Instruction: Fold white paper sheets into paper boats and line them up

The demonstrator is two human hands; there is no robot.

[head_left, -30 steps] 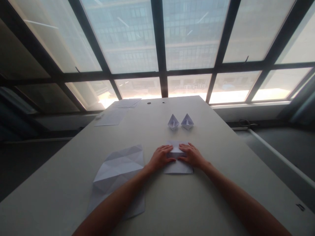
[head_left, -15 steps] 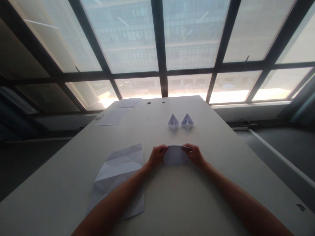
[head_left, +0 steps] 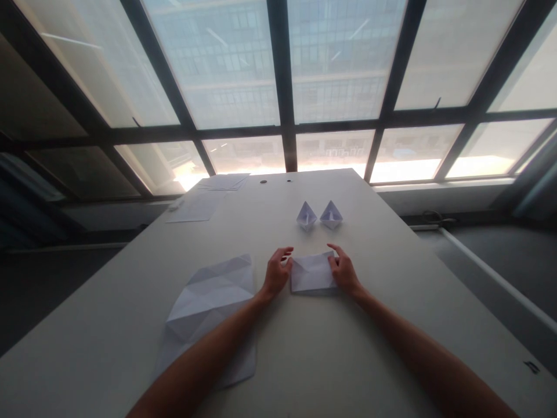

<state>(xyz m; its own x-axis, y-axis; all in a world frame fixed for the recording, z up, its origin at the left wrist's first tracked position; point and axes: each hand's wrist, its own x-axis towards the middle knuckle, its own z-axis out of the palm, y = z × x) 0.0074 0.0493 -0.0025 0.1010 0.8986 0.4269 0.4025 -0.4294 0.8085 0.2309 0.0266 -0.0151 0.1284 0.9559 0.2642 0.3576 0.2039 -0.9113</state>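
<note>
A folded sheet of white paper (head_left: 311,276) lies in front of me, its upper edge slightly raised and creased. By its left edge is my left hand (head_left: 277,273), fingers apart, the thumb close to the paper. On the right side, my right hand (head_left: 344,271) has the sheet's edge between its thumb and curled fingers, with the index finger stretched past it. Just beyond stand two folded paper boats, a left one (head_left: 306,216) and a right one (head_left: 331,215).
A large creased sheet of paper (head_left: 213,307) lies left of my hands, partly under my left forearm. Flat white sheets (head_left: 194,209) rest at the table's far left. The white table (head_left: 331,360) reaches to the windows (head_left: 335,64). A small dark object (head_left: 531,367) lies near the right edge.
Both hands were pinching the top corners of the paper. The left fingers have since spread off it, the right index finger has stretched out, and the paper's top now shows a raised crease.
</note>
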